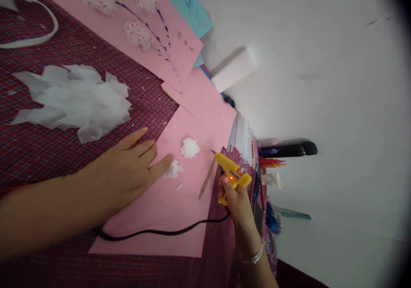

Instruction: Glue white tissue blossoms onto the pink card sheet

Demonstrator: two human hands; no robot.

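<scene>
In my right hand point(236, 200) is a yellow hot glue gun point(228, 164) with a lit orange light, its nozzle pointing left over the pink paper point(154, 219). My left hand point(131, 168) is open and reaches in from the left, fingers apart. Its thumb tip is at a small white paper scrap point(174, 169); I cannot tell whether they touch. Just above that scrap lies a round, ruffled white paper flower point(189, 148) on the pink paper. A wooden stick point(207, 178), perhaps a pencil, rests beside the glue gun.
A heap of white tissue pieces point(80, 99) lies on the plaid cloth point(141, 82). Pink paper with speckled white flowers point(189, 31) is above. The gun's black cord point(160, 232) crosses the lower sheet. Pens and supplies point(269, 163) line the wall side. A white cable point(53, 28) curves upper left.
</scene>
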